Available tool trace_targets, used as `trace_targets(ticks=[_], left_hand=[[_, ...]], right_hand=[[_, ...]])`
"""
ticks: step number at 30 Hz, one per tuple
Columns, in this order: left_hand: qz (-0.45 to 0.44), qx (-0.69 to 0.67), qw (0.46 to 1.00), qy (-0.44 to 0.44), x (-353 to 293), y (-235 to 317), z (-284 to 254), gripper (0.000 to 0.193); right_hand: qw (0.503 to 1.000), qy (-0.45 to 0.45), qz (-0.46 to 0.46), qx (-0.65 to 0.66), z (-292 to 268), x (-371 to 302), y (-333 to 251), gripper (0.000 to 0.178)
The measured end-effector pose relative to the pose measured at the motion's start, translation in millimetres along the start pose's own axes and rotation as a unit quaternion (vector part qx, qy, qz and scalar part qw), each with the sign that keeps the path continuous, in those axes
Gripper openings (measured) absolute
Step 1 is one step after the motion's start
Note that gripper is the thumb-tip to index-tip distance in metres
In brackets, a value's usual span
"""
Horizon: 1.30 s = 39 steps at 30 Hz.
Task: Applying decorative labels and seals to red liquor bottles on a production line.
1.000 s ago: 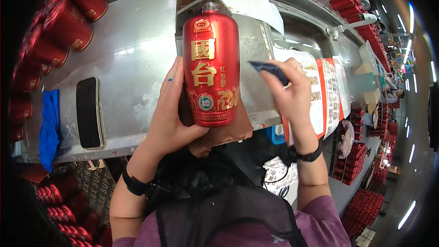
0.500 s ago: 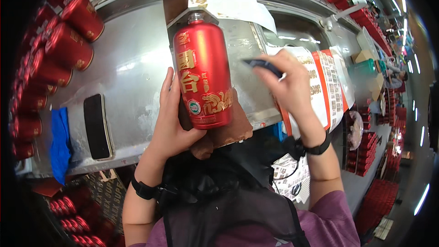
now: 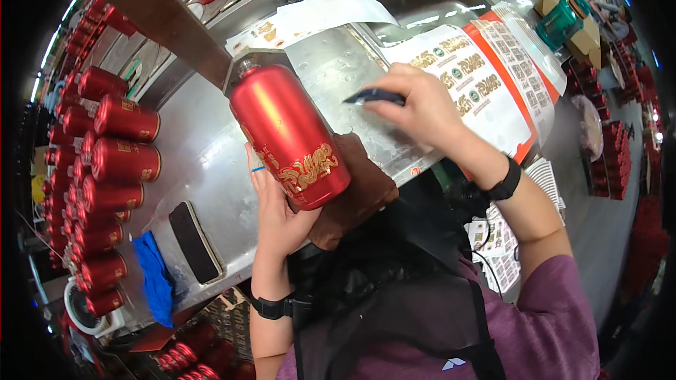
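A glossy red bottle [image 3: 282, 119] with gold raised decals leans in front of me, its neck at a metal holder [image 3: 264, 58] on a brown post. My left hand [image 3: 278, 222] grips it low on the left side, thumb under the base and fingers partly hidden behind. To the right of the bottle, apart from it, my right hand [image 3: 426, 105] pinches a dark pointed hand tool [image 3: 380, 96], its tip toward the bottle. I cannot make out the tool's exact kind. A brown cloth [image 3: 362, 186] lies beneath the bottle's base at the bench edge.
Decal sheets [image 3: 451, 74] with gold lettering lie right of my right hand; another white sheet [image 3: 310, 14] is behind the holder. Left on the metal bench [image 3: 201, 148] are a phone [image 3: 195, 243], a blue cloth [image 3: 153, 278] and several red bottles [image 3: 127, 158].
The bottle has been turned so its large gold characters face away and the lower gold decal shows. My right hand sits nearer the decal sheets in view. The whole view has swung round.
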<state>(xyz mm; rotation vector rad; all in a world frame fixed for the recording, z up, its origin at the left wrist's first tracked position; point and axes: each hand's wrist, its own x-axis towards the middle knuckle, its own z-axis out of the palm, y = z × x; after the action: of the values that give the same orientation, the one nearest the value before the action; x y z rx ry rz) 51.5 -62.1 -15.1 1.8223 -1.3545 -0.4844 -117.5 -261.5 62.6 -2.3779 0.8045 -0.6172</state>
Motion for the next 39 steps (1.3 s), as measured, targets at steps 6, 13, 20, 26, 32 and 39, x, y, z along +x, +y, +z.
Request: trace_targets(ticks=[6, 13, 20, 26, 32, 39], left_hand=[[0.029, -0.009, 0.999, 0.036, 0.8, 2.6, 4.0, 0.068], [-0.028, -0.062, 0.998, 0.02, 0.0, 2.2, 5.2, 0.078], [-0.047, -0.118, 0.991, 0.036, -8.1, -17.4, 9.3, 0.077], [-0.069, -0.218, 0.972, 0.047, -9.5, -24.9, 14.9, 0.075], [-0.049, -0.148, 0.987, 0.04, -9.8, -8.3, 2.0, 0.065], [0.026, 0.221, 0.972, 0.082, -14.0, 42.1, -24.6, 0.084]], right_hand=[[0.966, 0.005, -0.197, 0.166, 12.8, -6.0, -7.3, 0.023], [0.947, -0.006, -0.275, 0.165, 28.1, -41.6, -14.9, 0.037], [0.941, -0.105, -0.232, 0.223, 25.4, -13.6, -6.2, 0.022], [0.973, -0.081, -0.164, 0.138, 10.6, 23.0, -3.2, 0.025], [0.995, 0.083, -0.052, 0.019, -2.5, 5.3, 8.7, 0.02], [0.999, 0.019, -0.032, 0.019, -38.3, 0.1, 57.5, 0.029]])
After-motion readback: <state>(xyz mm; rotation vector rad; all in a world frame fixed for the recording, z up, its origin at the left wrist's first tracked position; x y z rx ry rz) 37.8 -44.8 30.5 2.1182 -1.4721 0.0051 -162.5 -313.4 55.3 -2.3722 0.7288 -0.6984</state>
